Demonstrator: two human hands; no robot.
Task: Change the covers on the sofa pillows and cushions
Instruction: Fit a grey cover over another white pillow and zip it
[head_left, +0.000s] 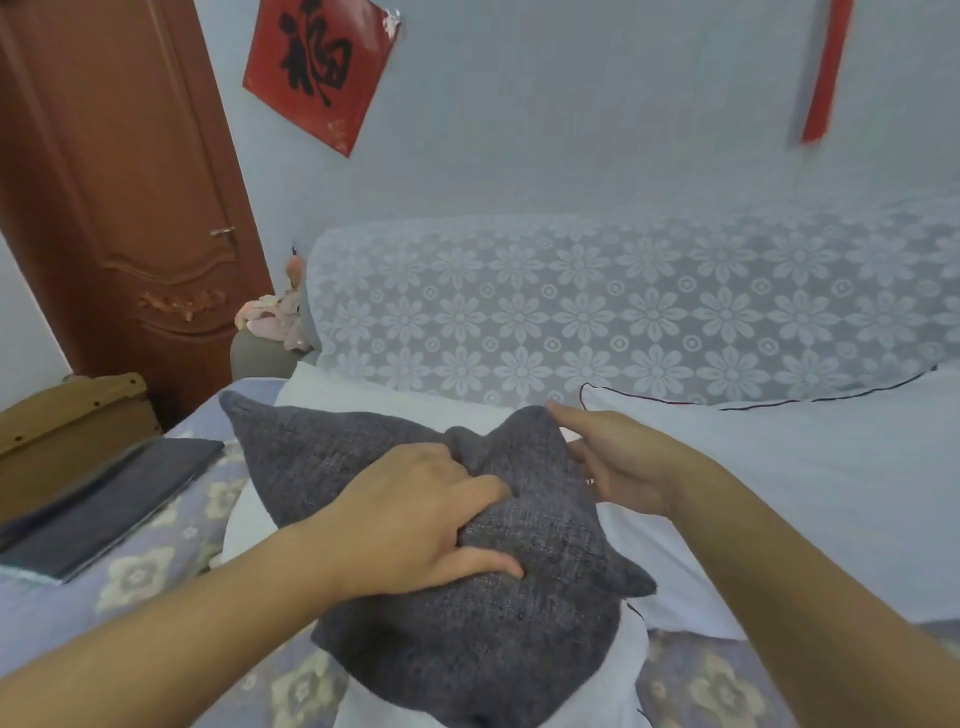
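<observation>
**A:** From the head view, how should this step go?

**B:** Work the grey cover (441, 545) evenly over the white pillow (249, 525) beneath it, feeding each corner in before pulling (bunched cloth would jam, I think). The left hand (415, 525) presses down on top of the cover, fingers curled into a fold at its middle. The right hand (618, 462) pinches the cover's far right corner.

**A:** And where is the cover?

**B:** On the sofa seat (156, 582), directly under the left hand; a folded grey cover (104, 509) lies well apart to the left.
</observation>
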